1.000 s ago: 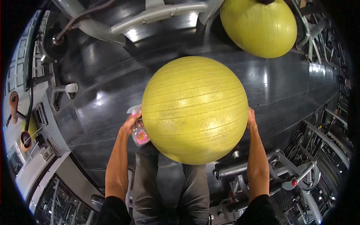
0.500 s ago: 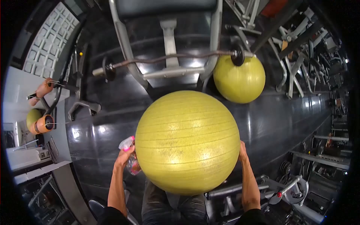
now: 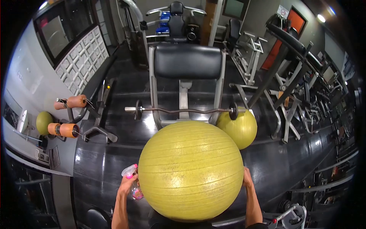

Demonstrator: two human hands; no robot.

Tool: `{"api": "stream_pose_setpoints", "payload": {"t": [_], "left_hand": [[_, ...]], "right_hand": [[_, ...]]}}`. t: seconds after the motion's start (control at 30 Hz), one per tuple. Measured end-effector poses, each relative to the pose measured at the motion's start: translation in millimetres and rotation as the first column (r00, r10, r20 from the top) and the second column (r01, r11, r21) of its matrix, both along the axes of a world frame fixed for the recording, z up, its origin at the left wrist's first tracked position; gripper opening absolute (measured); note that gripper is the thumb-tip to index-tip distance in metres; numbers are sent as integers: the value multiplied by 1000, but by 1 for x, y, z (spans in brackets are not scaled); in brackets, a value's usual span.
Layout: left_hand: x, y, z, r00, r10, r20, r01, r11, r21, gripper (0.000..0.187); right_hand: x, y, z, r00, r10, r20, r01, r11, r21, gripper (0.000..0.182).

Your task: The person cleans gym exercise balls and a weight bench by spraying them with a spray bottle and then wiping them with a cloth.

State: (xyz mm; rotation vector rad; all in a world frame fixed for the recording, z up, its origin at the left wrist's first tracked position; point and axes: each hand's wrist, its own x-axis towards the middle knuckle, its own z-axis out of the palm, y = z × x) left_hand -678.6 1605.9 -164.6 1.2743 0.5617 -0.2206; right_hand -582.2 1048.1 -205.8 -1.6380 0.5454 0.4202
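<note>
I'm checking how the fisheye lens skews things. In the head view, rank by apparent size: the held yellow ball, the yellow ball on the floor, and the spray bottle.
1. Held ball, though it is nearest the camera, so its real size is unsure.
2. Floor ball.
3. Spray bottle in the left hand.

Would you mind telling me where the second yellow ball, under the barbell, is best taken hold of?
Grip the smaller yellow ball with palms on its left and right flanks, coming from the near side: it is round and handle-free, and the barbell crosses its top.
</note>
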Motion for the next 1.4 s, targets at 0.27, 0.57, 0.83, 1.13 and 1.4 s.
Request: {"api": "stream_pose_setpoints", "payload": {"t": [0.27, 0.57, 0.83, 1.13, 1.4], "left_hand": [[-15, 29, 38, 985, 131, 116, -143, 985, 99, 43], [-15, 104, 55, 949, 232, 213, -270, 947, 172, 41], [-48, 167, 68, 897, 346, 276, -405, 893, 195, 43], [-89, 205, 81, 837, 483, 256, -542, 794, 274, 49], [-125, 249, 64, 710, 637, 301, -701, 681, 212, 54]], "right_hand": [[52, 48, 21, 979, 72, 192, -92, 991, 99, 43], [133, 159, 56, 952, 235, 194, -248, 968, 43, 57], [180, 260, 65, 883, 329, 336, -359, 933, 31, 44], [207, 379, 81, 837, 483, 257, -488, 871, -48, 57], [263, 509, 99, 699, 636, 328, -648, 757, -87, 62]]}}
